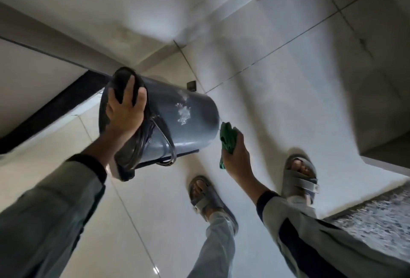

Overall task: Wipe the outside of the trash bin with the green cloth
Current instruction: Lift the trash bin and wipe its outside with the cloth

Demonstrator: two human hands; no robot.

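Observation:
A dark grey round trash bin hangs tilted above the floor, its bottom pointing right and its rim to the left. A black liner bag is folded over the rim, and white foam marks its side. My left hand grips the rim and the bag. A crumpled green cloth is bunched in my right hand, just right of the bin's bottom edge. The cloth is close to the bin; I cannot tell if it touches.
Glossy pale floor tiles lie below. My two feet in grey sandals stand under the bin and to the right. A white wall and a black strip run along the left. A speckled grey mat lies at right.

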